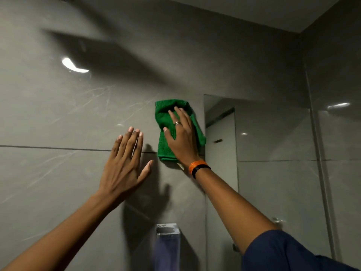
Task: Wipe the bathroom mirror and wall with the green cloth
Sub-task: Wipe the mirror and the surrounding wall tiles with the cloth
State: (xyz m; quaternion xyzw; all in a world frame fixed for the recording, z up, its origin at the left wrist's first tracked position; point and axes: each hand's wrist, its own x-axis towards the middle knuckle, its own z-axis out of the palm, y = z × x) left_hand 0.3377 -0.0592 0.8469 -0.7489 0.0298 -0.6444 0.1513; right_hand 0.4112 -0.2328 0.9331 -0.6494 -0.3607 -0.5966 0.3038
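A folded green cloth lies flat against the grey tiled wall, just left of the mirror. My right hand presses on the cloth with fingers spread, a ring on one finger and orange and black bands on the wrist. My left hand rests flat on the wall to the left of the cloth, fingers extended and holding nothing. The mirror's left edge runs down right beside the cloth.
A horizontal tile joint crosses the wall at hand height. A clear dispenser-like fixture hangs on the wall below my hands. A side wall meets the mirror at the right. A small metal knob shows low on the mirror.
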